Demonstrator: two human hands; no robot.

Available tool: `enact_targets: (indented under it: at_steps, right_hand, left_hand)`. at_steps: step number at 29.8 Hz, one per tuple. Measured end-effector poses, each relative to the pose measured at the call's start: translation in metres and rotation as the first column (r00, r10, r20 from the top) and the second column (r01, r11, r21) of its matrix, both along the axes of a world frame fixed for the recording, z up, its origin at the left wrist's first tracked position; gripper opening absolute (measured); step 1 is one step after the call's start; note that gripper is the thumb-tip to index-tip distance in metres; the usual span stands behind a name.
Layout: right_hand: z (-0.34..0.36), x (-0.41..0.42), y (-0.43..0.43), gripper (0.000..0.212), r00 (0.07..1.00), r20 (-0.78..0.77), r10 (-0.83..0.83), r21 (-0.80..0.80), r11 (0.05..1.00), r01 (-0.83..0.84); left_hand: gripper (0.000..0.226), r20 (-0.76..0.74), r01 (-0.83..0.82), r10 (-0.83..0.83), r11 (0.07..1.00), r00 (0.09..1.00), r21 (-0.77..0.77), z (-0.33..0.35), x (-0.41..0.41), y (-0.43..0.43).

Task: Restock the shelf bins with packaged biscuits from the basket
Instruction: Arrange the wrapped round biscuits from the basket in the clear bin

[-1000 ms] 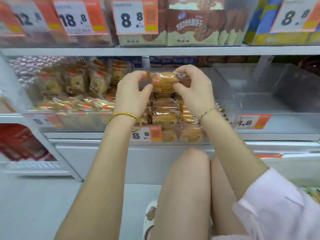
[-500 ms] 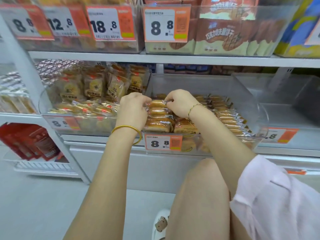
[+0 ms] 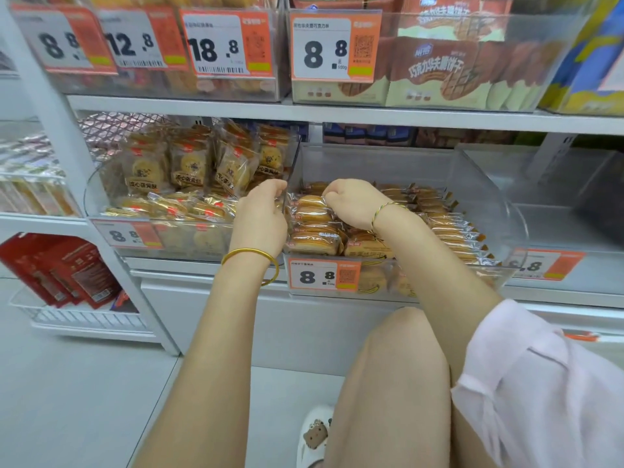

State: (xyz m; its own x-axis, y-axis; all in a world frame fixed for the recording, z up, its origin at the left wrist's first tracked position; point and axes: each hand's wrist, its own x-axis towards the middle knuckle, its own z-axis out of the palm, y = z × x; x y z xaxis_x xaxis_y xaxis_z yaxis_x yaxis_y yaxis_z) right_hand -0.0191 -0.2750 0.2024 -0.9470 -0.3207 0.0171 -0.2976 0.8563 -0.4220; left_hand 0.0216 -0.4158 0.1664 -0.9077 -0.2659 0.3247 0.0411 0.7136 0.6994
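Head-worn, forward-down, close over shelf bin [image 3: 388,163]

Bright, even light from overhead, and I'm seeing barely any shadow on the floor [image 3: 84,400]. There's a pale sheen on the clear bin wall [image 3: 388,163], and the biscuit packet [image 3: 312,202] wrapper glints. The upper price tag [image 3: 319,45] reads sharp. The shelf upright [image 3: 50,130] leans at the left edge, and the far right smears soft.

Clear glossy plastic bin [image 3: 405,163], shiny crinkled film biscuit packets [image 3: 314,238], smooth gold-coloured metal bangle [image 3: 250,254], matt white shelf [image 3: 337,114]
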Motion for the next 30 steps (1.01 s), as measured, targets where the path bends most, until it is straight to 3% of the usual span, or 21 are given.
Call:
enact_targets:
  at_steps: [8,13,18,24,30]
  right_hand:
    - [0.003,0.009,0.005,0.038,0.998,-0.065,-0.003,0.004,1.0,0.004]
    - [0.005,0.025,0.028,0.036,0.97,-0.233,-0.074,-0.108,0.993,0.05]
    - [0.003,0.045,0.06,0.037,0.932,-0.326,-0.159,-0.227,0.97,0.086]
    - [-0.007,0.057,0.103,0.034,0.916,-0.307,-0.259,-0.275,0.945,0.175]
    - [-0.017,0.054,0.096,0.034,0.935,-0.284,-0.214,-0.281,0.951,0.133]
  left_hand:
    - [0.045,-0.018,-0.095,0.098,0.989,0.995,0.109,-0.001,0.021,0.006]
    - [0.028,-0.021,-0.203,0.212,0.956,0.977,0.21,-0.011,0.047,0.019]
    - [0.02,-0.045,-0.204,0.213,0.966,0.976,0.161,-0.007,0.059,0.042]
    - [0.024,-0.074,-0.351,0.354,0.935,0.932,0.049,0.008,0.06,0.054]
    - [0.028,-0.179,-0.284,0.28,0.959,0.943,0.0,0.009,0.06,0.09]
